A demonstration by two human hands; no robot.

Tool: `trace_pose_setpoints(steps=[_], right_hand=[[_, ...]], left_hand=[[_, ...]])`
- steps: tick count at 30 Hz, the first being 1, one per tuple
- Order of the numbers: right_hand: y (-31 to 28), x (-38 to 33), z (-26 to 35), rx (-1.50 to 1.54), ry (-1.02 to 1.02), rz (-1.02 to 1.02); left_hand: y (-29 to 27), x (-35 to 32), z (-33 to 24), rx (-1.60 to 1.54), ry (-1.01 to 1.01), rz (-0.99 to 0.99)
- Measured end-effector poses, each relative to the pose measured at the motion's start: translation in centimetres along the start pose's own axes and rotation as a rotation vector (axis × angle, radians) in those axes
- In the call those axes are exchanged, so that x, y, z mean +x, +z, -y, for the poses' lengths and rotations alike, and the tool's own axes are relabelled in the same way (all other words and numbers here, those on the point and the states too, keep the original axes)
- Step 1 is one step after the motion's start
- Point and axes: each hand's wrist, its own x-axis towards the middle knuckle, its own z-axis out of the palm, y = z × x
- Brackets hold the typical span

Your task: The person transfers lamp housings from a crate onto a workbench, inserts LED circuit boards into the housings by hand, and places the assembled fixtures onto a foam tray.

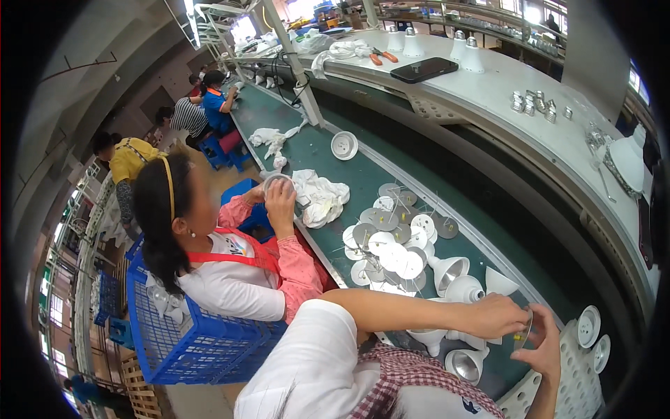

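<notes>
My left hand (499,318) reaches across from the left, its fingers closed on the edge of a thin round disc (522,332) with a small yellow part on it. My right hand (544,348) curls around the disc's other side, thumb and fingers gripping its rim. White cone-shaped lamp housings (464,288) lie just beside and under my left forearm, some showing a silvery inside. Farther along the green belt lies a heap of white and grey round discs (394,258) with thin wires sticking out.
A perforated white panel (576,373) with round caps (588,326) stands at my right. A co-worker (230,258) sits at left, handling a round part, by a blue crate (202,342). White cloths (319,199) lie on the belt (377,178). Pliers (384,56) and a black tray (424,69) rest on the shelf.
</notes>
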Motion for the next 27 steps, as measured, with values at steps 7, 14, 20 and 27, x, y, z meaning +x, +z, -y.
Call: trace_pose_setpoints(steps=[7,14,20,27], right_hand=[[2.4,-1.4,0.6,0.109,0.081,-0.103],[2.2,-1.8,0.6,-0.104,0.037,-0.077],[1.1,-1.9,0.4,-0.089,0.040,-0.020],[-0.7,-4.4,0.7,-0.061,0.067,-0.191]], left_hand=[[0.1,-1.7,-0.5,0.010,0.057,-0.031],[-1.0,-4.0,1.9,0.327,0.184,0.106],[-1.3,-5.2,2.9,0.234,0.191,0.092],[-1.4,-5.9,4.5,0.262,0.150,0.077]])
